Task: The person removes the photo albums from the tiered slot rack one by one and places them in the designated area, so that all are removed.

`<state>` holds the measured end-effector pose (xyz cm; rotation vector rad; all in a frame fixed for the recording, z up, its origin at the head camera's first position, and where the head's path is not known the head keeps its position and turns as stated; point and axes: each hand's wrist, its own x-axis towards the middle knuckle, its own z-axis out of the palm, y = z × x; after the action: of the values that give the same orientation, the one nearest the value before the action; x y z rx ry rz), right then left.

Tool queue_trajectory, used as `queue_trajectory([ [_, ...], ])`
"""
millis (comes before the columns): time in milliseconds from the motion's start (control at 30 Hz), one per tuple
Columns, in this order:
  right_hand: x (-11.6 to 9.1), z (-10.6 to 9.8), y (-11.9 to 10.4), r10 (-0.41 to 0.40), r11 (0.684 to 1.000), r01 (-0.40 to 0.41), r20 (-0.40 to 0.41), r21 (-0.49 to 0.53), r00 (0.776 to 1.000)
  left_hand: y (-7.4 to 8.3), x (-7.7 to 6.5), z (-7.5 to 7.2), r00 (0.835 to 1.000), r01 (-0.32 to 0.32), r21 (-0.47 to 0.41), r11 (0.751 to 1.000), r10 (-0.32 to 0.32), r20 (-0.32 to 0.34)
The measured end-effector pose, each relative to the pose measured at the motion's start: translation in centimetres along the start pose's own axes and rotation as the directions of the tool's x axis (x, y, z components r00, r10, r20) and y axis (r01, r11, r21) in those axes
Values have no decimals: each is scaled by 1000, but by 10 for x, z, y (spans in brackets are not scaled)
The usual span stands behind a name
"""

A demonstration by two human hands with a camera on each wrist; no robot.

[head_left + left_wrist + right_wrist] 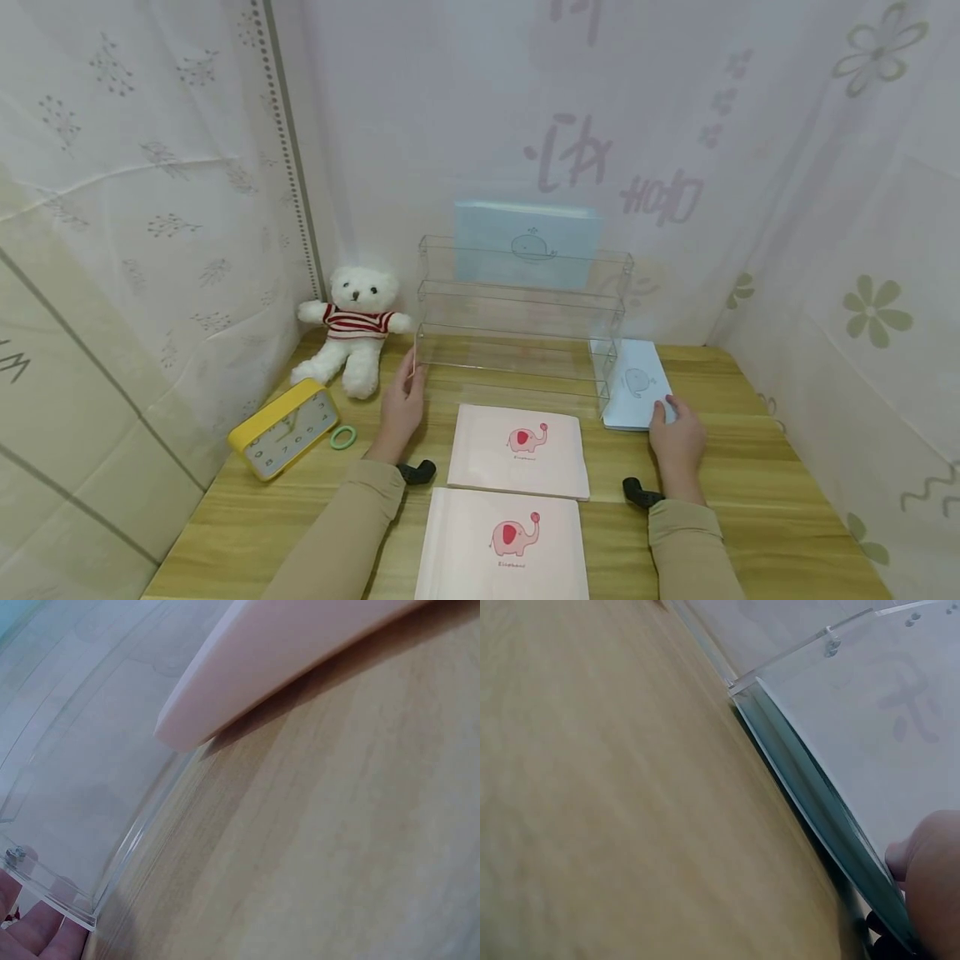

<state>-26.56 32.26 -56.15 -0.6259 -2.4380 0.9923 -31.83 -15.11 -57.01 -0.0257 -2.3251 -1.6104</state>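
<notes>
A clear tiered acrylic rack (pixel 517 304) stands near the back of the table. My left hand (pixel 401 408) is at its lower left side, fingers (pixel 45 926) resting along the outside of the transparent end panel. My right hand (pixel 677 433) holds the near right corner of a pale blue booklet (pixel 637 383) with a whale drawing, lying by the rack's right end. The thumb (pixel 900 859) lies over the booklet's cover, and its far edge meets the rack's corner. Another blue whale booklet (pixel 525 267) stands upright at the rack's top tier.
Two pink elephant booklets (pixel 517 475) lie one before the other at the table's middle front. To the left are a white teddy bear (pixel 348 358) in a striped shirt, a yellow clock (pixel 288 429) and a green ring (pixel 342 437). Printed curtains (pixel 480 125) surround the table.
</notes>
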Motion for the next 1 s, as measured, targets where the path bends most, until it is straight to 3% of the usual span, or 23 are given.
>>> queue_trajectory([
  [267,-1,4,3,-19,998,19,1,-55,1000,0,-1,0,1000,-1,-8,1000,1,-9],
  [433,0,5,2,-47,988,51,27,-143,999,1,-1,0,1000,-1,-11,1000,1,-7],
  [600,1,5,1,11,979,3,67,-202,998,1,0,0,1000,-8,-14,1000,8,-2],
  [833,-2,0,-16,47,983,-33,79,-179,996,1,0,-2,1000,-13,-12,1000,13,-1],
  [900,-3,-1,-22,12,991,-5,50,-136,999,1,0,-1,1000,-20,-2,1000,20,1],
  [1000,-5,-1,-35,-113,992,112,-13,-49,993,0,0,0,1000,-22,0,1000,22,-2],
])
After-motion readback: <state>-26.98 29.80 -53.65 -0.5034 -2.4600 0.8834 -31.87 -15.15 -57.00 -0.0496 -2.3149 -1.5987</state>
